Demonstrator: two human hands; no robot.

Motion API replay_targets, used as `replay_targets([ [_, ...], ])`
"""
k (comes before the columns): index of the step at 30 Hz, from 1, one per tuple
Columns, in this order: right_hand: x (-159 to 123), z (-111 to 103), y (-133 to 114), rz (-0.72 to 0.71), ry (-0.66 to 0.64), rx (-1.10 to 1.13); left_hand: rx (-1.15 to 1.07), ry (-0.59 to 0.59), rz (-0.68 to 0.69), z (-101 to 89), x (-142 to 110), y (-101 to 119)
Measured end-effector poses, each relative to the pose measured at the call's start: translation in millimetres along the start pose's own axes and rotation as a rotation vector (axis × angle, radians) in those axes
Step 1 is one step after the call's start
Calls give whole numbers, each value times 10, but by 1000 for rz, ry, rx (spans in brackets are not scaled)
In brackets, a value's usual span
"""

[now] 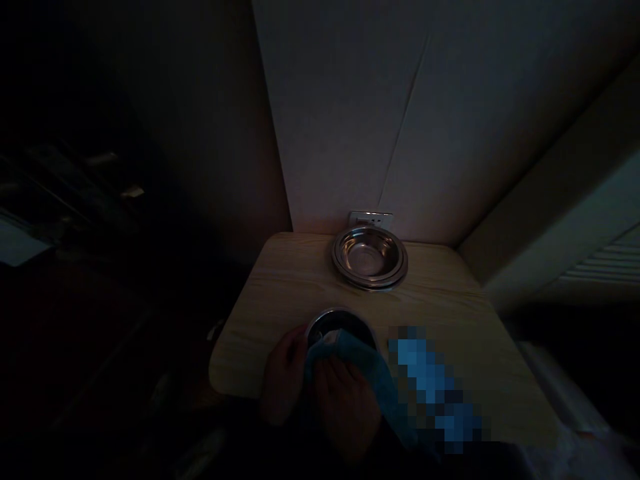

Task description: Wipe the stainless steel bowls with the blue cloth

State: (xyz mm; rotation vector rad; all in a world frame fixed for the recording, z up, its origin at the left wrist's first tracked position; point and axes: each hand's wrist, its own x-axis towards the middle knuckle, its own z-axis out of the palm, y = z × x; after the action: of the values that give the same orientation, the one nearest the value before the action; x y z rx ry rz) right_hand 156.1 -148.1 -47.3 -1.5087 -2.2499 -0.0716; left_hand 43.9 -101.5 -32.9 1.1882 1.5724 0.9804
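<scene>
A round metal bowl (345, 316) stands near the front of the wooden table, tilt hard to judge in the dim light. My left hand (284, 375) is closed on the bowl's left rim. Bunched under the fingers of my right hand (345, 403) is a blue cloth (373, 367), which covers the near part of the bowl and hangs down to the right. A pale patch, perhaps a label, shows on the cloth's upper edge. The cloth and my hands hide most of the bowl's near side.
Nested shallow metal bowls (369, 259) sit at the back of the table (285, 287), against the wall below a power socket (371, 219). A pixelated blue object (425, 373) lies on the right. Deep shadow fills the left side.
</scene>
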Motion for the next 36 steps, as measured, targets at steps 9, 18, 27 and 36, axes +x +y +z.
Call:
replay_targets([
  [9, -112, -203, 304, -170, 25, 94, -31, -8, 30, 2, 33, 13],
  [18, -47, -94, 79, -44, -8, 1, 6, -1, -56, -10, -151, -45],
  [27, -48, -123, 227, -161, 5, 80, 23, -32, 1, -61, -22, -12],
  [36, -21, -61, 109, -70, 7, -5, 8, 8, 15, 11, -11, -3],
])
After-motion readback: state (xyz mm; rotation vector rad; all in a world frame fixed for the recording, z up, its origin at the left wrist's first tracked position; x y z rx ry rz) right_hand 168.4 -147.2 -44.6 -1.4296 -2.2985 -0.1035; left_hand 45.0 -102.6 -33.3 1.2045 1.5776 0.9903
